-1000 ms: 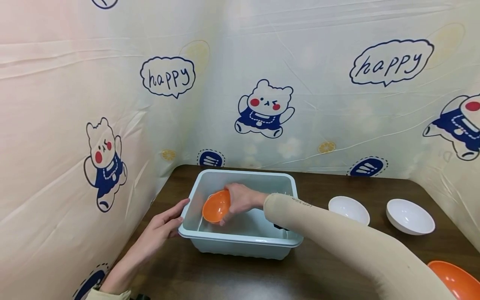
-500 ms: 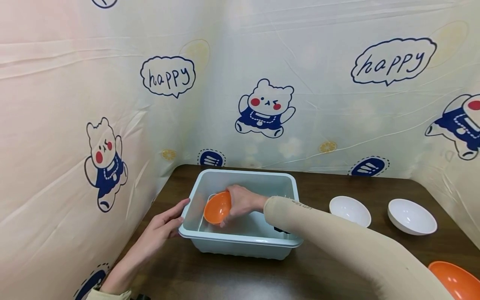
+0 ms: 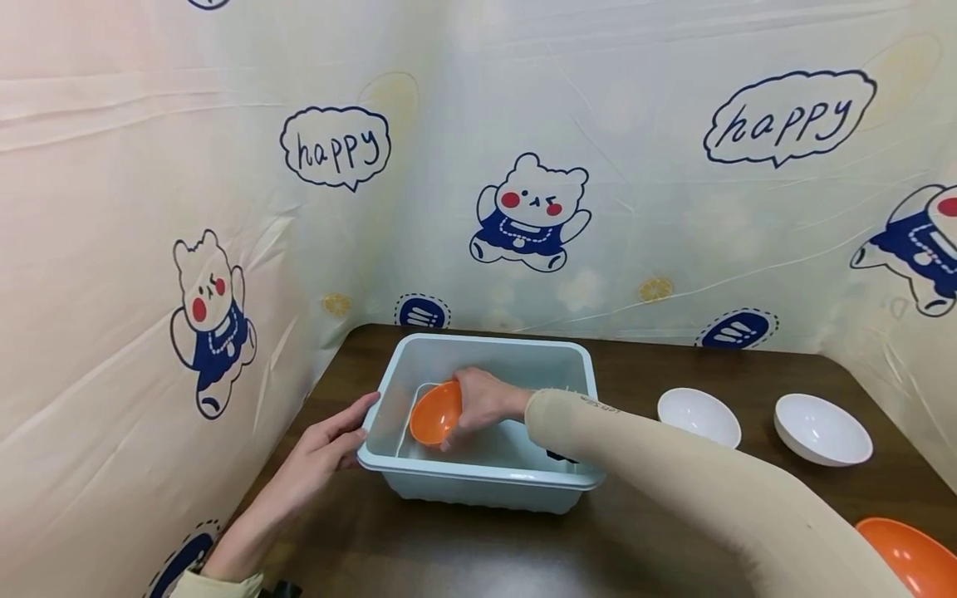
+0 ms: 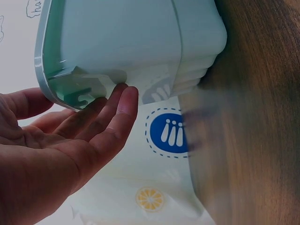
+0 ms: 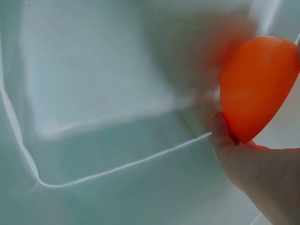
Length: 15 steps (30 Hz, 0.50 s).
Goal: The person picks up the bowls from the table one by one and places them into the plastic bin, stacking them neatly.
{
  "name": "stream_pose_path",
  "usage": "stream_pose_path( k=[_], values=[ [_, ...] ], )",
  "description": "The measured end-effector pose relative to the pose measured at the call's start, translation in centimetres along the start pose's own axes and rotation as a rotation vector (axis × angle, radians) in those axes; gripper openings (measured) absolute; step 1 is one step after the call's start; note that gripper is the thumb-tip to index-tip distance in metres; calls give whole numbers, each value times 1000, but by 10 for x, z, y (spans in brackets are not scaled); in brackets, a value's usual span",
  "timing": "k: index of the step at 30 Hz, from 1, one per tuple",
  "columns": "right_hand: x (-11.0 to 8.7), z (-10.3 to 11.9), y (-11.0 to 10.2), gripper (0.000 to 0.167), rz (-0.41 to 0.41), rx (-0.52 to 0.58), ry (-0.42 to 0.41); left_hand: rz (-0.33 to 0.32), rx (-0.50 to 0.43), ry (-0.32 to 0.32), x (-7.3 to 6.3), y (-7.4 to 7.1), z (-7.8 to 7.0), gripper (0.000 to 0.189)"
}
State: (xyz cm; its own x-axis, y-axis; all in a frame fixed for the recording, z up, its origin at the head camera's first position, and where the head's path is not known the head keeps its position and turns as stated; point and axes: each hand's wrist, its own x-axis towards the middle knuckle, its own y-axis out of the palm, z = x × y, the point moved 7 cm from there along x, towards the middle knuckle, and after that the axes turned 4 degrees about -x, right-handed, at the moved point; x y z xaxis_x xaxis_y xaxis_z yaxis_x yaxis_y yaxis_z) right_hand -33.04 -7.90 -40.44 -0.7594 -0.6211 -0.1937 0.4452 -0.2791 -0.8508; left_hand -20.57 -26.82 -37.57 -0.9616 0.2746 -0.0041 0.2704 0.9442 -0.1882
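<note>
A pale blue-green plastic basin (image 3: 486, 477) sits on the dark wooden table. Inside its left half, my right hand (image 3: 482, 405) grips an orange bowl (image 3: 434, 414) by the rim, and the bowl is tilted with its hollow side visible. In the right wrist view the bowl's rounded outside (image 5: 262, 84) shows, with a digit (image 5: 234, 154) pressed at its lower edge. My left hand (image 3: 325, 444) holds the basin's left rim. Seen from the left wrist, the thumb is at the rim and the other fingers (image 4: 110, 126) lie along the outer wall (image 4: 126, 37).
Two white bowls stand on the table to the basin's right, one nearer (image 3: 699, 418) and one farther right (image 3: 822, 430). Another orange bowl (image 3: 908, 555) is at the lower right, partly hidden by my right sleeve (image 3: 673, 473). Printed cloth (image 3: 635, 208) hangs behind the table.
My right hand and the orange bowl have shifted slightly to the right inside the basin. The left hand keeps its place on the rim; the head view has tilted a little.
</note>
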Motion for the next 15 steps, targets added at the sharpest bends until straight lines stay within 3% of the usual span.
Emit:
stream_pose_path(
  k=[15],
  values=[
    [7, -10, 7, 85, -2, 17, 52, 0, -1, -8, 2, 0, 2, 56]
  ],
)
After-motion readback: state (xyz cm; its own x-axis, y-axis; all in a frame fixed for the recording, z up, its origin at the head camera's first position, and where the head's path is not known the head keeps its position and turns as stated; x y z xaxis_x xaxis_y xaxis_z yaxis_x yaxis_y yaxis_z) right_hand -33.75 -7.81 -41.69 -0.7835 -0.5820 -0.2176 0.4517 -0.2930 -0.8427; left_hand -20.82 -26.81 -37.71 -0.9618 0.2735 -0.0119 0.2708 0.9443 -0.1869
